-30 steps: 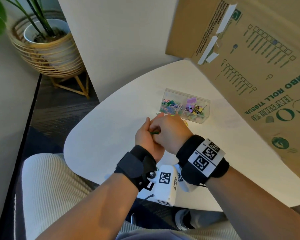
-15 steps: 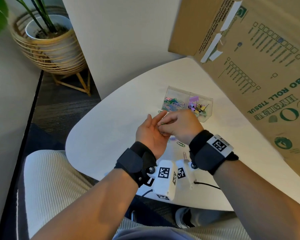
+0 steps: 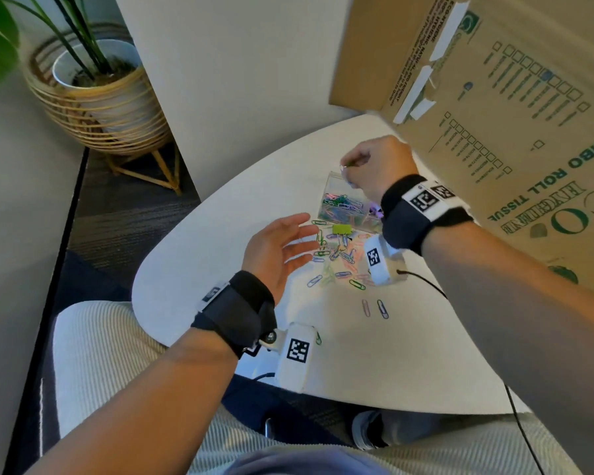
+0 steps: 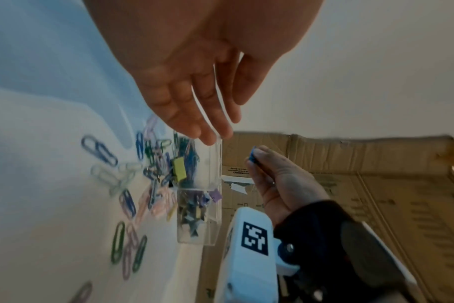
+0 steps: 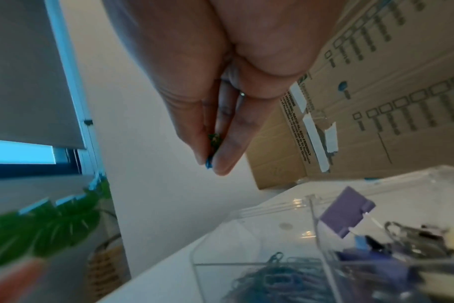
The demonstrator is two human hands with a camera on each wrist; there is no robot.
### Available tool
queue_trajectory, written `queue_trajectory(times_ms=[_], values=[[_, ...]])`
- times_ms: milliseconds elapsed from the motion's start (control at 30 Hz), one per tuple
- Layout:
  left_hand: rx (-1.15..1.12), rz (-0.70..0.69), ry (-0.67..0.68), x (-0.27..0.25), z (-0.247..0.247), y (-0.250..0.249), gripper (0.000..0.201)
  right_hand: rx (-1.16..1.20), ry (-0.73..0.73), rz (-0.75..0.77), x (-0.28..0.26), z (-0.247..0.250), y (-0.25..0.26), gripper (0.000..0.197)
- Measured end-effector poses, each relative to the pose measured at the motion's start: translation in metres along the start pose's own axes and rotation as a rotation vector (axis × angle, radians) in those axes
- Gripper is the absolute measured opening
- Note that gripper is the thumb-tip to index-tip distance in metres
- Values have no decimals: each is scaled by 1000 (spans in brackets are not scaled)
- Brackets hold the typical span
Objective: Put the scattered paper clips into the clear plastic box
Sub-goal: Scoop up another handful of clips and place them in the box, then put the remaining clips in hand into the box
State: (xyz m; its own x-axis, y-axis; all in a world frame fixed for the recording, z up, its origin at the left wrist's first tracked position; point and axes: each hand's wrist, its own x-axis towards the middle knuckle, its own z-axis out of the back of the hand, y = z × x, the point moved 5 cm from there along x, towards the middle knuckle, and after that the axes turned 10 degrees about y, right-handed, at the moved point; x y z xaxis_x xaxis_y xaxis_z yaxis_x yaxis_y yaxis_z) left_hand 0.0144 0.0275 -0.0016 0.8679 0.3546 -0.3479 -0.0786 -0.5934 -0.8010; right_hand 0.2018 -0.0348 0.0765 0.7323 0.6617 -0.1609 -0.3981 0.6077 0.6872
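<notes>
On the white bench (image 3: 192, 289), toward its far right, a clear plastic box (image 3: 343, 209) is standing with its long axis running left to right and its open top facing up. It is showing two compartments: the left one is holding a tangle of coloured paper clips, the right one a heap of binder clips, one purple binder clip (image 5: 346, 211) sticking up highest.

Just near of the box, scattered paper clips (image 3: 340, 262) are lying flat in a loose pile, pointing every way; they are too many and too overlapped to count. One yellow-green binder clip (image 3: 342, 229) is lying among them, close against the box's near wall. Two paper clips, one pink (image 3: 366, 307) and one blue (image 3: 382, 309), are lying apart on the near side, side by side, long axes running near to far. One more green clip is showing at the near edge beside the left wrist camera.

The right hand (image 3: 374, 166) is hovering above the far side of the box, fingertips (image 5: 224, 162) and thumb pinching a small bunch of clips (image 5: 211, 157), blue and green; their number cannot be told. The left hand (image 3: 278, 250) is hanging over the bench left of the pile, palm turned right, fingers spread and relaxed, gripping nothing.

One large cardboard carton (image 3: 515, 108) is standing at the far right. One potted plant (image 3: 96, 84) in a wicker stand is sitting on the floor, far left.
</notes>
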Motion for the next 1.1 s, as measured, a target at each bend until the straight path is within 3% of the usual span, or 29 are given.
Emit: queue_trajectory(times_ms=[133,233,333,400,467,567,767,1033,1100], values=[[359,-82,18,-9,0,-20,22,-273,173,-77,7,-12,-7,25],[771,-102,130,-14,-1,-21,26,-183,75,5,-12,0,-6,22],[1260,51,356,-23,-7,-2,11,25,-58,49,-52,11,-11,11],[1546,203,544,-29,-13,19,17,66,19,3,-81,1,-23,13],[1698,328,639,-32,-16,37,25,36,195,-92,-103,-19,-43,16],[1817,365,666,-27,-21,56,24,-72,445,-230,-125,-49,-75,25],[1862,298,559,3,-33,47,20,-269,636,-366,-134,-71,-103,37],[1916,212,342,38,-26,10,24,-223,477,-248,-94,-72,-88,24],[1904,134,291,41,-24,-3,22,-162,366,-184,-90,-64,-84,21]])
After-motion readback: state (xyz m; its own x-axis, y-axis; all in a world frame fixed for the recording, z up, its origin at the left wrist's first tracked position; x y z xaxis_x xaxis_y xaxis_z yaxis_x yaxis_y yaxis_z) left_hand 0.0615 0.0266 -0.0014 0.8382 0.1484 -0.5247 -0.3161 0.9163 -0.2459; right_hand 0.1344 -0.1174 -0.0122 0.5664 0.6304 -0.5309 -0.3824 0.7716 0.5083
